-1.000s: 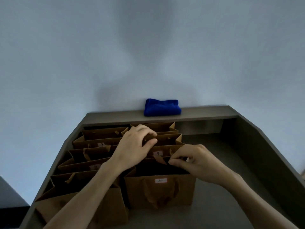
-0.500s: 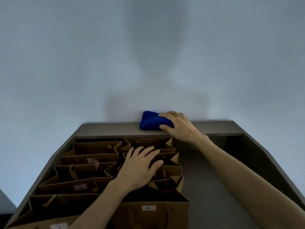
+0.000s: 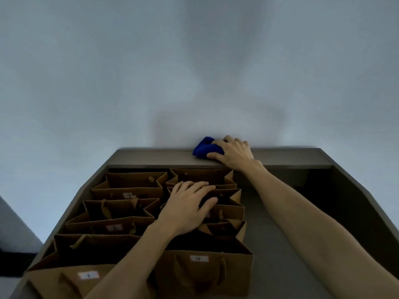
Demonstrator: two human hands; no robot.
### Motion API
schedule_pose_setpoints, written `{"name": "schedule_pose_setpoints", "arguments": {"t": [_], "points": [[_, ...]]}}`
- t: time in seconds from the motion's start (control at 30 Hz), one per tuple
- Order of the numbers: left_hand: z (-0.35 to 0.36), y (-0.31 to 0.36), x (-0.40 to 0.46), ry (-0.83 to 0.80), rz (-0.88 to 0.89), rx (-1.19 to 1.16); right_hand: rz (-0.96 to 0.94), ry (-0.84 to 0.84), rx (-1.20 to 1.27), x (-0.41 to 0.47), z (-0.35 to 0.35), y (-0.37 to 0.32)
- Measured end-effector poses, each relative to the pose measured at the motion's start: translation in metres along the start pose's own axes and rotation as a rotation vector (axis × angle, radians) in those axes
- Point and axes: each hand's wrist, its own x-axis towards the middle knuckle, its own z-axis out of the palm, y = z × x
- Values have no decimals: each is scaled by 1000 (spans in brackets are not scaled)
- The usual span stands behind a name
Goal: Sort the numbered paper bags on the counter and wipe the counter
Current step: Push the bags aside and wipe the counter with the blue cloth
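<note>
Six paper bags (image 3: pixel 133 214) stand on the bench (image 3: pixel 269 255); two labels hidden. Left hand (image 3: pixel 185 208) rests spread; right hand (image 3: pixel 235 153) fingers curl round blue cloth (image 3: pixel 203 148), mostly covered.

Bags: two rows front-to-back on counter (image 3: pixel 278 244), left side; bag 1 (image 3: pixel 71 279) nearest in left row, bag 4 (image 3: pixel 203 270) nearest in right row.
Ledge (image 3: pixel 151 157): behind bags, at wall.
Cloth (image 3: pixel 205 148): on ledge, under right hand (image 3: pixel 234 153).
Left hand (image 3: pixel 186 207): on top of right-row bags.
</note>
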Motion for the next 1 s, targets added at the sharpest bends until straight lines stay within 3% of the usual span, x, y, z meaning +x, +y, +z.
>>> {"name": "schedule_pose_setpoints", "arguments": {"t": [0.2, 0.37, 0.5, 0.57, 0.73, 0.87, 1.0], "points": [[6, -2, 0, 56, 37, 22, 55, 106, 77, -80, -11, 4], [9, -4, -1, 56, 76, 20, 306, 142, 35, -194, 5, 27], [10, -4, 1, 31, 92, 2, 418, -279, -90, -280, 35, 14], [10, -3, 2, 19, 82, -6, 441, -378, -53, -297, 32, 11], [-5, 2, 17, -124, 70, -102, 389, -355, 53, -298, 18, 0], [5, 18, 24, -9, 110, -54, 390, -299, 172, -322, 36, -24], [18, 22, 21, -12, 117, 20, 323, -214, 24, -318, 48, -15]]}}
